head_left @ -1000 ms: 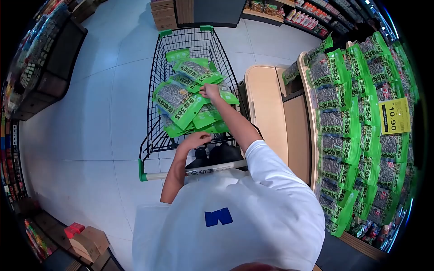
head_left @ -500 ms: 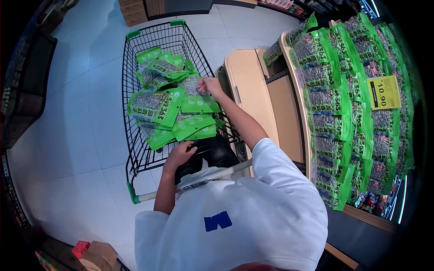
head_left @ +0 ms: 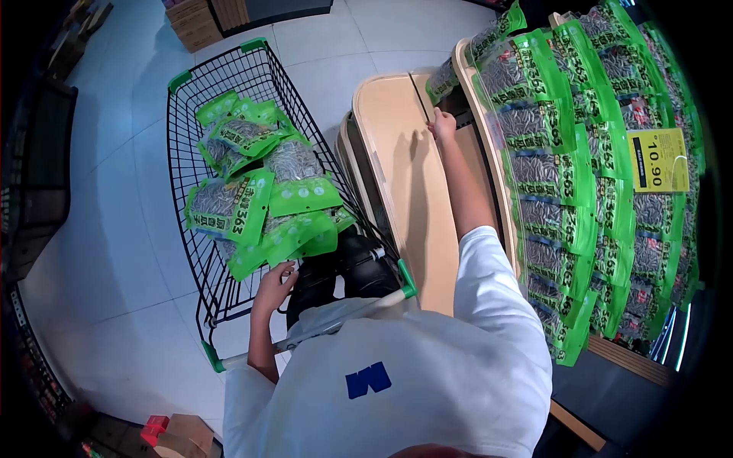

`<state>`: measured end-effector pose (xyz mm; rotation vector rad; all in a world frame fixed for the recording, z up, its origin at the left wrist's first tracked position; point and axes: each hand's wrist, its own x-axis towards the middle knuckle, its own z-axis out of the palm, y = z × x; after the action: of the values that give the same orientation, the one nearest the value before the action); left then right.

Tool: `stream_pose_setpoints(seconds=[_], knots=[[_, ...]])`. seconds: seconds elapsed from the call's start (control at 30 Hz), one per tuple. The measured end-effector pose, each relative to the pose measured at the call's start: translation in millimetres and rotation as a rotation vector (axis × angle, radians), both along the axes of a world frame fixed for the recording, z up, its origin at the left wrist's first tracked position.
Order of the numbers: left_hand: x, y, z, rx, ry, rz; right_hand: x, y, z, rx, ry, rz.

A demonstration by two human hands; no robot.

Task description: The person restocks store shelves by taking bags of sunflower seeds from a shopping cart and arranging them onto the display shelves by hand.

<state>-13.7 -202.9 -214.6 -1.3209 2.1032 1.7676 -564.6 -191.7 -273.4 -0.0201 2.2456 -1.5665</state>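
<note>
My right hand (head_left: 442, 126) is stretched over the wooden shelf, its fingers loosely bent and nothing visible in them. Just beyond its fingertips is a green bag of seeds (head_left: 443, 81) at the shelf's far end; whether they touch is unclear. My left hand (head_left: 274, 287) hangs by the near end of the shopping cart (head_left: 183, 252), fingers loosely curled and apart, holding nothing. Close to it lies a green bag (head_left: 299, 235) at the near side of a pile in the cart. Another seed bag (head_left: 230, 203) with black lettering rests on the pile's left.
Rows of hanging green seed bags (head_left: 546, 183) line the right side, with a yellow price sign (head_left: 660, 160) among them. The pale wooden shelf (head_left: 393, 145) stands between cart and rows. Cardboard boxes (head_left: 191, 23) sit at the back, and another box (head_left: 183, 437) is at lower left.
My right hand has left the bags in the cart and moved right, over the shelf. My left hand stays near the cart's near end. The cart appears shifted left in view.
</note>
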Motion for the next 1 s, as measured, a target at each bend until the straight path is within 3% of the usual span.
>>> stream_pose_setpoints(seconds=[0.1, 0.17, 0.2, 0.33, 0.4, 0.5, 0.57, 0.63, 0.67, 0.73, 0.77, 0.83, 1.0], knots=[[-4, 1, 1, 0.025, 0.017, 0.086, -36, -11, -9, 0.084, 0.007, -0.059], [-9, 0, 2, -0.002, 0.001, 0.107, -89, -18, -66, 0.267, 0.330, -0.122], [-11, 0, 3, -0.020, -0.011, 0.117, -73, -22, -34, 0.277, 0.442, -0.125], [-18, 1, 10, -0.147, -0.090, 0.159, -96, -35, -16, 0.510, 0.301, -0.058], [-18, 3, 10, -0.169, -0.108, 0.215, -109, -42, -12, 0.629, 0.070, 0.069], [-16, 2, 9, -0.154, -0.106, 0.209, -152, -41, -66, 0.440, 0.101, 0.114], [-20, 2, 13, -0.146, -0.121, 0.205, -169, -42, -95, 0.437, 0.170, 0.015], [-22, 2, 15, -0.118, -0.138, 0.210, -160, -43, -69, 0.523, 0.571, 0.055], [-21, 2, 14, -0.131, -0.149, 0.191, -162, -45, -69, 0.529, 0.564, 0.051], [-21, 2, 13, -0.126, -0.157, 0.169, -168, -53, -67, 0.744, 0.264, 0.194], [-21, 3, 13, -0.127, -0.160, 0.157, -163, -52, -63, 0.747, 0.260, 0.188], [-21, 3, 12, -0.128, -0.144, 0.148, -139, -56, -39, 0.543, 0.550, 0.097], [-20, 4, 11, -0.124, -0.142, 0.161, -141, -68, -42, 0.609, 0.491, -0.001]])
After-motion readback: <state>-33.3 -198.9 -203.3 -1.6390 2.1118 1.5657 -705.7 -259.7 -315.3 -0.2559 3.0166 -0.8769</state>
